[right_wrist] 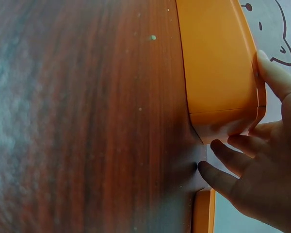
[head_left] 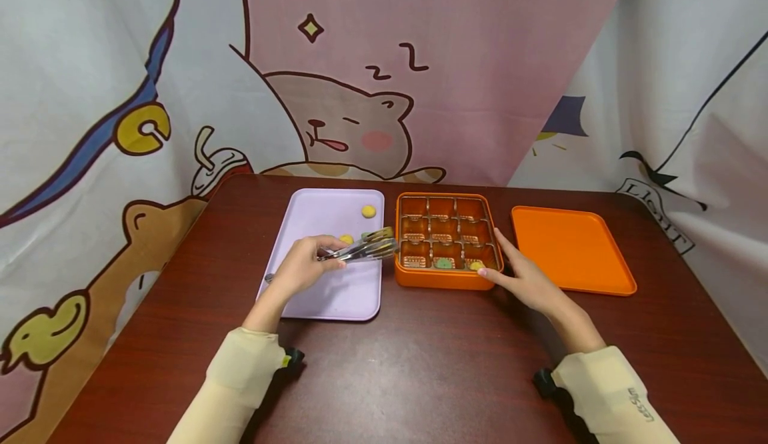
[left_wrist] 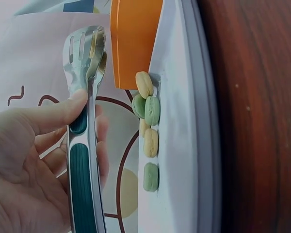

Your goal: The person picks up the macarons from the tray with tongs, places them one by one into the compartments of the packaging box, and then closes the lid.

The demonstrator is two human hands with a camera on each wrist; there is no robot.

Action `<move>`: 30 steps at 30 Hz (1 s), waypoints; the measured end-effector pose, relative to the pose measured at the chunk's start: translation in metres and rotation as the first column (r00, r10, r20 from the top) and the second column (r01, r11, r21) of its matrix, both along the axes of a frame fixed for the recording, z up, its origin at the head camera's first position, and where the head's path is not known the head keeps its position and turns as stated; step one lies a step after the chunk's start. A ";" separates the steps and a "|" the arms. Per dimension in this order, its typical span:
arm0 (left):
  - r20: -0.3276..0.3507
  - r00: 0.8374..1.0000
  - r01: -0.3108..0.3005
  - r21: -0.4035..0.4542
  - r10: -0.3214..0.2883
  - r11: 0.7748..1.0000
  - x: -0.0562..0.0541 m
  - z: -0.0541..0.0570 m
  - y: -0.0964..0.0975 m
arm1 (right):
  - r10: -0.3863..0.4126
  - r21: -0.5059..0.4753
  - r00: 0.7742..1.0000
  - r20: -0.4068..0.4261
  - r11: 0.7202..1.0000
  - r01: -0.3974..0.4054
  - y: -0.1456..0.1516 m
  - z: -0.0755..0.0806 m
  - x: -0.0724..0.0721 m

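My left hand grips metal food tongs with dark green handle inlays. The tongs' slotted heads lie close together beside the orange box's left edge, with no macaron visible between them. Below is the lilac tray, where several yellow and green macarons lie in a cluster. At the orange box, my right hand touches the front right corner, its thumb at the front rim and other fingers spread along the right side. A green macaron sits in the front middle compartment, a yellow macaron in the front right.
An orange lid lies flat to the right of the box. All of it stands on a dark red-brown wooden table. Behind hangs a cartoon-printed curtain, close along the table's back edge.
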State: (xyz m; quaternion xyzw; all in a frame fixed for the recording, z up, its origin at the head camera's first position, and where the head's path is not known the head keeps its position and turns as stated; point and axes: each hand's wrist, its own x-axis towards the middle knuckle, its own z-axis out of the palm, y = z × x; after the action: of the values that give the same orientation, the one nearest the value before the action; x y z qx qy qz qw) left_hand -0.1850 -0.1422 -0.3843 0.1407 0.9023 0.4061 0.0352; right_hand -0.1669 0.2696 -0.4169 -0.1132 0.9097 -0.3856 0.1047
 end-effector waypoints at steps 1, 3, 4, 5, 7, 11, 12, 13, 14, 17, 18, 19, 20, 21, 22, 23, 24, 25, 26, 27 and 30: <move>-0.002 1.000 0.005 0.007 -0.005 1.000 0.000 0.000 0.001 | 0.000 -0.001 1.000 0.000 1.000 0.000 0.000 0.000 0.000; -0.003 1.000 0.015 0.019 -0.015 1.000 -0.001 0.000 0.004 | -0.001 -0.003 1.000 0.000 1.000 0.001 0.000 0.000 0.000; -0.004 1.000 0.021 0.023 -0.021 1.000 -0.001 0.000 0.005 | -0.002 -0.004 1.000 0.001 1.000 0.002 0.000 0.000 0.000; -0.004 1.000 0.025 0.029 -0.025 0.999 -0.002 0.000 0.006 | -0.002 -0.004 1.000 0.001 1.000 0.002 0.000 -0.001 0.000; -0.003 1.000 0.028 0.031 -0.028 0.999 -0.002 0.000 0.009 | -0.004 -0.004 1.000 0.002 1.000 0.004 0.000 -0.001 0.000; -0.010 0.999 0.034 0.015 -0.034 0.999 -0.003 0.000 0.013 | -0.005 -0.001 1.000 0.004 1.000 0.005 0.000 -0.001 0.000; -0.012 0.999 0.035 0.010 -0.035 0.999 -0.004 0.000 0.014 | -0.006 0.001 1.000 0.003 1.000 0.006 0.000 -0.001 0.000; -0.013 0.999 0.037 0.008 -0.037 0.999 -0.004 0.000 0.015 | -0.006 0.001 1.000 0.003 1.000 0.006 0.000 -0.001 0.000; -0.013 0.999 0.038 0.006 -0.038 0.999 -0.004 0.000 0.016 | -0.006 0.001 1.000 0.003 1.000 0.006 0.000 -0.001 0.000; -0.013 0.999 0.043 0.004 -0.043 0.999 -0.005 0.000 0.018 | -0.006 -0.001 1.000 0.002 1.000 0.006 0.000 -0.001 0.000; -0.013 0.999 0.045 0.003 -0.044 0.999 -0.005 0.000 0.019 | -0.005 -0.002 1.000 0.001 1.000 0.005 0.000 -0.001 0.000; -0.013 0.999 0.045 0.001 -0.045 0.999 -0.006 0.000 0.020 | -0.005 -0.004 1.000 0.002 1.000 0.005 0.000 -0.001 0.000; -0.012 0.999 0.046 0.000 -0.046 0.999 -0.006 0.000 0.021 | -0.005 -0.005 1.000 0.002 1.000 0.005 0.000 -0.001 0.000; -0.010 0.999 0.046 0.001 -0.046 0.999 -0.006 0.000 0.021 | -0.005 -0.006 1.000 0.003 1.000 0.005 0.000 -0.001 0.000; -0.007 0.999 0.047 0.002 -0.047 0.999 -0.006 0.000 0.022 | -0.006 -0.005 1.000 0.003 1.000 0.006 0.000 -0.001 0.000; -0.004 0.999 0.048 0.002 -0.048 0.999 -0.006 0.000 0.023 | -0.008 -0.004 1.000 0.003 1.000 0.008 0.000 -0.002 -0.001; -0.002 0.999 0.048 0.000 -0.048 0.999 -0.006 0.000 0.024 | -0.010 -0.005 1.000 0.005 1.000 0.010 0.000 -0.002 -0.001; 0.000 0.999 0.049 0.000 -0.049 0.999 -0.006 0.000 0.024 | -0.012 -0.006 1.000 0.005 1.000 0.012 0.000 -0.002 -0.001; 0.002 0.999 0.050 0.001 -0.050 0.999 -0.006 0.000 0.025 | -0.014 -0.005 1.000 0.005 1.000 0.014 0.000 -0.003 -0.001; 0.003 0.999 0.051 0.001 -0.051 0.999 -0.007 -0.001 0.026 | -0.015 -0.005 1.000 0.005 1.000 0.015 0.000 -0.003 -0.001; 0.003 0.999 0.055 0.000 -0.055 0.999 -0.007 -0.001 0.027 | -0.017 -0.007 1.000 0.003 1.000 0.017 -0.001 -0.003 -0.001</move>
State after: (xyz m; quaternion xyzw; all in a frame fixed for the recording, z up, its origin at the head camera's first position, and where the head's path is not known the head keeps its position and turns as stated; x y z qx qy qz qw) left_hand -0.1919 -0.1150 -0.3848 0.1647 0.8980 0.4053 0.0476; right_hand -0.1681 0.2687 -0.4198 -0.1053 0.9090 -0.3899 0.1026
